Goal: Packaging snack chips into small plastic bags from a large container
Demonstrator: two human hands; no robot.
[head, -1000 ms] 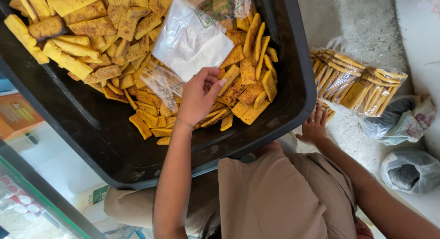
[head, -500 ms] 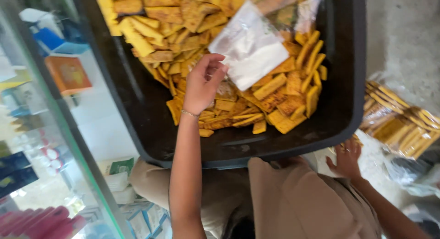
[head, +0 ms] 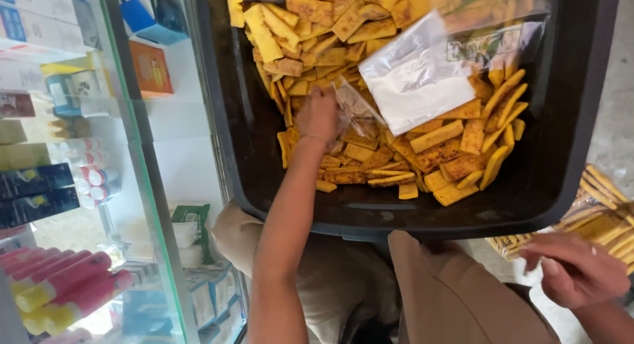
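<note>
Head view. Pale concrete floor shows at the right edge of the frame. A glass display case (head: 86, 185) fills the left side, its shelves stocked with small boxes, tubes and red-and-yellow bottles.

A large black tub (head: 568, 166) takes up the centre and top, resting across the person's lap in tan trousers. It holds a heap of yellow-orange fried chips (head: 370, 152), flat strips and squares. A clear plastic bag (head: 416, 80) with a white panel lies on the heap at upper centre right. At lower right, outside the tub, sit packed bags of chips (head: 594, 215) on the floor.

Left hand (head: 317, 116): reaching into the tub, fingers curled down onto the chips, pinching the edge of a small clear bag (head: 356, 109) just to its right. Right hand (head: 571, 271): lower right, outside the tub, fingers loosely bent and partly spread, touching the packed bags; not clamped on anything visible.
</note>
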